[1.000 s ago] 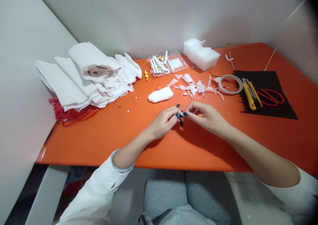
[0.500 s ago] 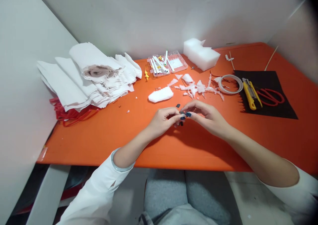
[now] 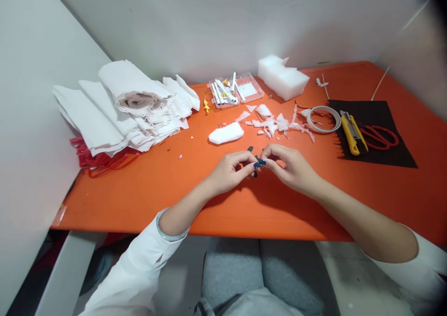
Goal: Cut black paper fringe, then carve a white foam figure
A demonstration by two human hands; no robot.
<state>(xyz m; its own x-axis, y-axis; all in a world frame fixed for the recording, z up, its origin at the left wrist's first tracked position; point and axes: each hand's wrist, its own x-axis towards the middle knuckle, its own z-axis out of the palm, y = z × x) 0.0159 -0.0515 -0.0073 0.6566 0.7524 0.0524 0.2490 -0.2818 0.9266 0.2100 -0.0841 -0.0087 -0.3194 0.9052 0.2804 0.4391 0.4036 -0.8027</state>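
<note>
My left hand (image 3: 233,171) and my right hand (image 3: 290,168) meet fingertip to fingertip above the orange table (image 3: 164,192). Thumb and index finger of each are pinched together. Between them are small dark pieces (image 3: 250,149), mostly covered by the fingers, so their kind and exact shape do not show. Dark bits stick out above and below the fingertips. A carved white foam piece (image 3: 226,133) lies just beyond my left hand. White foam scraps (image 3: 275,124) are scattered beyond my right hand.
White paper sheets (image 3: 101,116) are piled at left over red strips (image 3: 85,155). At the back stand a marker case (image 3: 253,89) and a foam block (image 3: 286,78). To the right are a tape roll (image 3: 323,131), a yellow cutter (image 3: 352,132), red-handled scissors (image 3: 384,139) and black sheet (image 3: 394,155).
My right hand's fingertips have closed in, and its thumb now presses beside my left thumb over the dark pieces. The things on the table stay where they were.
</note>
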